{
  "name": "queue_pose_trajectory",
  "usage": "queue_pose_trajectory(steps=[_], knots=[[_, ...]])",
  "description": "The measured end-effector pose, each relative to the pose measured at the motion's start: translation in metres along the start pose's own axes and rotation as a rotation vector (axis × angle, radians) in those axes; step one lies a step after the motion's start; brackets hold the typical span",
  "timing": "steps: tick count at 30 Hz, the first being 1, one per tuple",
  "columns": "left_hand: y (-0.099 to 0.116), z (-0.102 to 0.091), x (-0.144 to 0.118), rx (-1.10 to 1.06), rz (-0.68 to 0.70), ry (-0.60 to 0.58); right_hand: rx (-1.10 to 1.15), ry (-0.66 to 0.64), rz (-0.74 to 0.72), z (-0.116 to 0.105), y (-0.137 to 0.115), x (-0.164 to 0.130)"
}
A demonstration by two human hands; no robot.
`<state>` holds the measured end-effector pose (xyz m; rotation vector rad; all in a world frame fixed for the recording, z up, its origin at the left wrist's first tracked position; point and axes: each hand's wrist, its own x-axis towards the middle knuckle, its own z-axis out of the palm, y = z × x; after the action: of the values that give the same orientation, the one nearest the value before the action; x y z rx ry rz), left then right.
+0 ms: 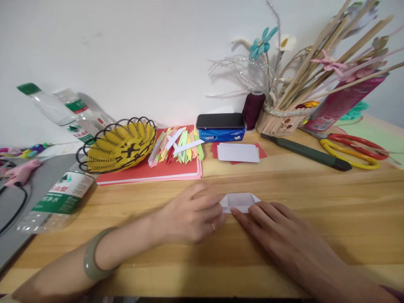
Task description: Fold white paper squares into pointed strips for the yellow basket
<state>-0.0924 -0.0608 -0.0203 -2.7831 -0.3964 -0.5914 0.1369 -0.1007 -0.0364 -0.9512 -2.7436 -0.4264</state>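
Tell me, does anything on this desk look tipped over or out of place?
Yes. A plastic water bottle lies on its side at the table's left edge, and two more bottles lean tilted against the wall behind the yellow basket. Otherwise nothing stands out: both hands, left hand and right hand, press a small folded white paper flat.

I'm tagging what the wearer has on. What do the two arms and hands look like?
Both forearms are bare. The left wrist wears a thick, smooth grey-green bangle; the left hand has a thin ring. The right hand shows no jewellery.
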Motion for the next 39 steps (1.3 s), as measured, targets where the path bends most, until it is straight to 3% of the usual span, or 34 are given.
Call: queue_pose_trajectory(steps=[6,11,13,17,24,30,39], knots=[[0.006,0.011,0.003,-0.037,-0.050,-0.148,-0.034,0.026,-0.011,0.002,0.002,-0.005],[0.005,0.010,0.005,-0.132,-0.056,-0.095,-0.057,0.036,-0.025,-0.001,0.008,-0.012],[0.007,0.013,0.008,-0.084,-0.061,-0.092,-0.065,0.041,-0.037,-0.003,0.009,-0.011],[0.014,0.020,0.015,0.044,-0.088,-0.203,-0.073,0.057,-0.030,-0.005,0.009,-0.009],[0.019,0.025,0.015,0.056,-0.164,-0.308,-0.051,0.071,-0.041,-0.002,0.009,-0.014],[0.018,0.020,0.018,0.085,-0.040,-0.353,-0.076,0.013,0.017,-0.004,0.010,-0.024],[0.016,0.018,0.015,0.051,-0.042,-0.365,-0.048,0.040,0.011,0.001,0.026,-0.050]])
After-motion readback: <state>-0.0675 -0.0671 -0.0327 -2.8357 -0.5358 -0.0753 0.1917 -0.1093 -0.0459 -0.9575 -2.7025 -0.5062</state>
